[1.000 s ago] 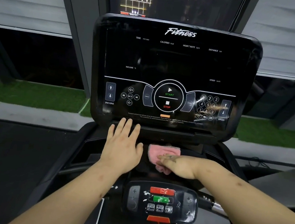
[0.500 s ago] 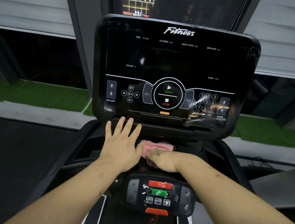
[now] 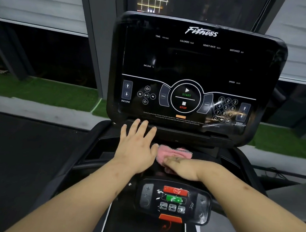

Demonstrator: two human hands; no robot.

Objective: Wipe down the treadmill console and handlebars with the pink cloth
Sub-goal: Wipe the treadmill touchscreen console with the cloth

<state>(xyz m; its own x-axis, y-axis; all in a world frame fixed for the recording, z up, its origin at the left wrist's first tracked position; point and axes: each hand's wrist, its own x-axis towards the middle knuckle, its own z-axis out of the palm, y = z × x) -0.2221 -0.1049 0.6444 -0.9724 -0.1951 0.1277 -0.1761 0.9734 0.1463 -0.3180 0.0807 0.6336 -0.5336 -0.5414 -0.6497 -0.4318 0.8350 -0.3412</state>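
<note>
Cloth (image 3: 177, 151): pink with a stitched white edge, bunched on the black deck (image 3: 209, 157) just under the lower lip of the console (image 3: 198, 64). Its near part lies beneath the right hand (image 3: 182, 168), and its far part shows beyond the knuckles.
Right grip: palm down on the cloth, fingers laid fairly flat and close together. They point left and press the fabric onto the deck. No pinch of the fabric can be seen.
Left hand (image 3: 136, 149): palm down on the deck just left of the cloth. Whether the thumb touches the cloth's left edge or stops just short cannot be told.
Left grip: fingers straight and spread, holding nothing. The fingertips (image 3: 144, 124) reach the console's lower lip.
Console: large, glossy black, tilted toward the camera, display dark. "Fitness" is printed at the top. A START/STOP ring (image 3: 186, 98) sits in the middle, incline arrows (image 3: 127, 90) at the left, and a number keypad (image 3: 225, 110) at the right with light streaks across it.
Small panel (image 3: 174, 200): nearer the body, below both wrists. It has a red button, a green button and an orange tab at its near edge, with white flecks on its face.
Surroundings: a strip of green turf (image 3: 40, 90) beyond the machine on both sides, with a grey slatted wall (image 3: 38, 2) above it.
</note>
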